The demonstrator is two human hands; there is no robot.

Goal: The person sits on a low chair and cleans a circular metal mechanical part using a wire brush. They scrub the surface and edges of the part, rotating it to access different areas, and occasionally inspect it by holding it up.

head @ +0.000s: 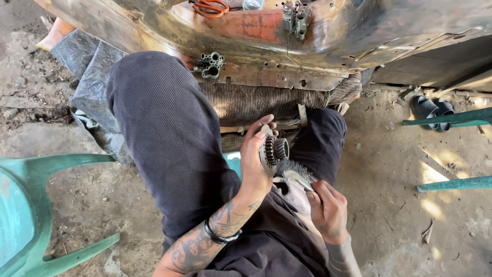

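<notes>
**Gear and brush held over the lap, on a bare dirt floor**

The ground is packed, dusty earth (394,169), grey-brown, strewn with small stones and scraps, with patches of sunlight at the right. The person sits low, knees in dark ribbed trousers (169,133), facing a large rusty, oil-stained metal panel (287,46) that runs across the far side of the view. On that panel lie a small metal part with round bores (210,64) at its near edge, another grey cluster of valve-like parts (296,18) farther back, and orange-handled scissors (211,7) at the far edge. Below the panel a woven brown mat (256,102) hangs down. A grey tarpaulin (87,82) is crumpled at the far left.

A green plastic chair (31,205) stands at the near left; green chair legs (451,119) reach in from the right, with a pair of dark sandals (433,109) just beyond them.

The left hand (253,164) holds a toothed metal gear (272,150) upright in the centre, above the lap, fingers curled round its rim and thumb pressed on its face. The right hand (328,210), near and right of it, has its fingers closed round the handle of a wire brush (294,172), whose bristles lie just under the gear. A black band circles the left wrist.
</notes>
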